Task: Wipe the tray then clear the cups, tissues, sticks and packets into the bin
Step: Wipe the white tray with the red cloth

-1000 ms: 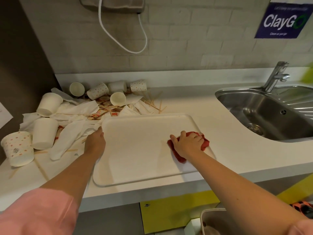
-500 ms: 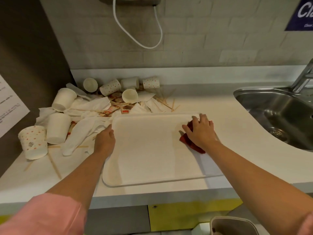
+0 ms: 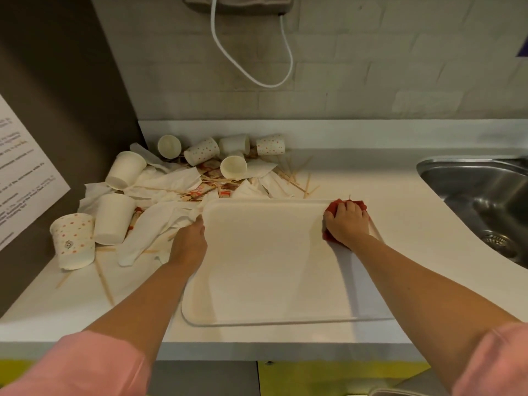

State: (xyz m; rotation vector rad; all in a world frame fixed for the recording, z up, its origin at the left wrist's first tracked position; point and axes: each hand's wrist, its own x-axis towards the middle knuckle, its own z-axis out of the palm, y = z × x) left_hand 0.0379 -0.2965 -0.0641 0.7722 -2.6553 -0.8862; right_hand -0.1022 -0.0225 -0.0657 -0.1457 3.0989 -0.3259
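A white tray (image 3: 271, 261) lies flat on the counter in front of me. My right hand (image 3: 347, 224) presses a red cloth (image 3: 337, 205) onto the tray's far right corner, its fingers curled over the cloth. My left hand (image 3: 188, 241) holds the tray's left rim near the far corner. To the left and behind the tray lies a heap of paper cups (image 3: 114, 218), white tissues (image 3: 148, 227), wooden sticks (image 3: 297, 178) and small packets (image 3: 200, 191). A spotted cup (image 3: 74, 241) stands upside down at the left.
A steel sink (image 3: 485, 201) sits in the counter at the right. A white cable (image 3: 254, 78) hangs on the tiled wall behind. A printed sheet (image 3: 23, 178) is stuck on the dark side wall at the left. The counter's front edge runs below the tray.
My right hand has slid the red cloth from the tray's near right side up to its far right corner. My left hand has stayed on the left rim. The camera has turned left.
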